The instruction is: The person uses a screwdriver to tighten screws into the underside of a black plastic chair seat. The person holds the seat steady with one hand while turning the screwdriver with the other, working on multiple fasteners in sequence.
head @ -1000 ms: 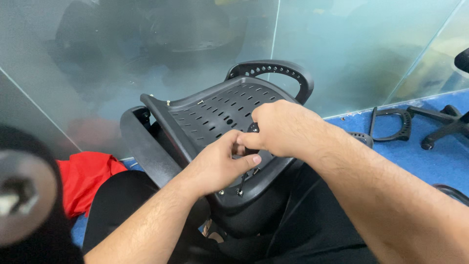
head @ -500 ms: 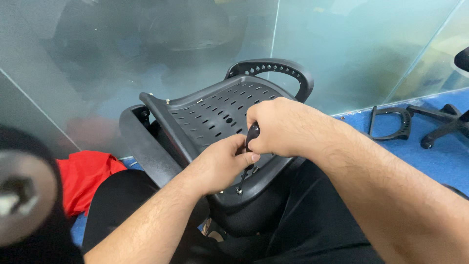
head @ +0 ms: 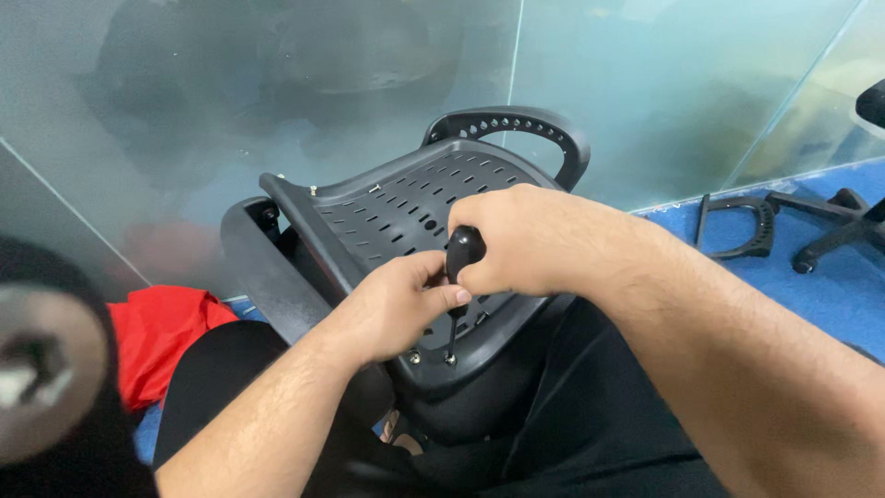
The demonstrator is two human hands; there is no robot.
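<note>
Both hands are closed around a black-handled screwdriver held upright over the near edge of a perforated black plastic chair panel, which is propped on the person's lap. At the far left, a blurred dark round object crowds the frame, and a red cloth is seen on the floor beside the knee. The left hand is curled low on the tool, its fingers wrapped near the shaft, with the thumb pressed against the handle. The right hand is clenched over the top of the handle. The tip is set at a screw on the panel's rim, just beside a second screw; little open room is left between rim and lap. A curved armrest loop is seen behind the panel, close to the frosted glass wall. Further right, on the blue floor, another loose armrest and a chair base lie well apart from the hands. Compared with half a second earlier, the right hand has been turned slightly and more of the handle is exposed; the panel has stayed put.
</note>
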